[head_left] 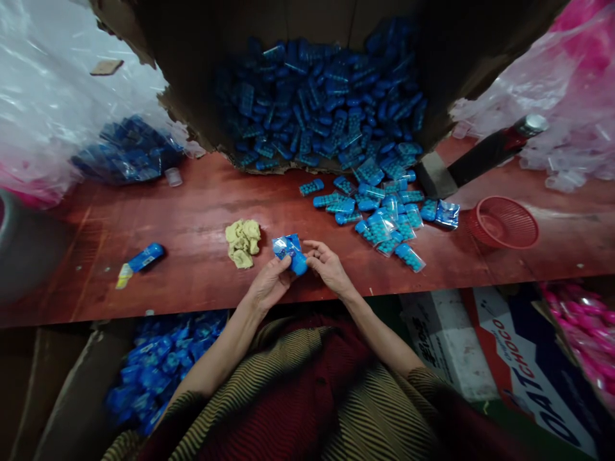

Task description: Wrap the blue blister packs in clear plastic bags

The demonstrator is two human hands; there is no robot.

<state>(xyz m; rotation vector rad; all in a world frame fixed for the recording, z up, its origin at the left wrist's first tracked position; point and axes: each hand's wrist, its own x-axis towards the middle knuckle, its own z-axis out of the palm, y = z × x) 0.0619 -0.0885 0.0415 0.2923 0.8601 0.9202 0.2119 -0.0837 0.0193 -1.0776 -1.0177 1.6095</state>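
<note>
A small blue-capped bottle with a shiny blue printed wrapper [287,244] is in front of me at the table's front edge. My left hand [273,282] pinches it from below, thumb on top. My right hand [330,267] is at its right side, fingers curved and apart, fingertips close to the blue cap; whether they touch it I cannot tell. Left of my hands lies a crumpled yellowish lump [243,242]. Further left is a wrapped blue bottle [147,257] with a yellow piece at its end. Several clear bottles of blue beads [379,224] lie in a pile to the right.
A torn cardboard box [177,109] full of blue bottles [327,96] opens towards me. A dark-handled tool [490,153] and a red plastic basket [504,223] are at right. At left are a bag of blue wrappers [132,150] and a grey bucket [29,250]. Wrapped blue items [158,365] lie below the table.
</note>
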